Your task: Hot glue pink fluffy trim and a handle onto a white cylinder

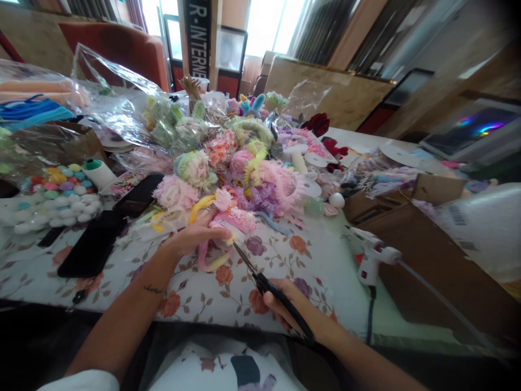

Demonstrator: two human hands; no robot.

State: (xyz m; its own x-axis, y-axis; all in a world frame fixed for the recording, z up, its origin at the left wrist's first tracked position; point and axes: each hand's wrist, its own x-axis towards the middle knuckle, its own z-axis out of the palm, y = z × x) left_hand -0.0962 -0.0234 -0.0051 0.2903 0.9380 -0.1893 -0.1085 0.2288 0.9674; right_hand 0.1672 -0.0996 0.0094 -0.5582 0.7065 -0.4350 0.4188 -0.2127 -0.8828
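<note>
Viewing remotely through the head camera, I note my left grip [200,234] pinching a fluffy pink piece [238,220], thumb on top. The fingers underneath are mostly hidden. A soft strip [214,265], pink running into yellow, loops below this grip onto the bench. My right grip [287,304] is closed around the black handles of the scissors [262,281], whose tips point up and away, at a yellow end just beyond the left thumb. I cannot tell whether the tips touch it. Judgement: the left pinch steadies the piece and leaves that end exposed to the blades; the right wrist lies low, so the forearms do not cross.

Placement: the glue gun [368,255] stands to the right of the right grip, its cord trailing toward me, probably for easy reach. Beyond the left grip lies a heap of pastel trims [260,182]; left of it, a dark phone [91,244] and a bag of pompoms [67,209].

Surface: flowered cloth [211,307] over the bench. Room: bright windows [271,24] and a red chair [118,51], far beyond both grips.
</note>
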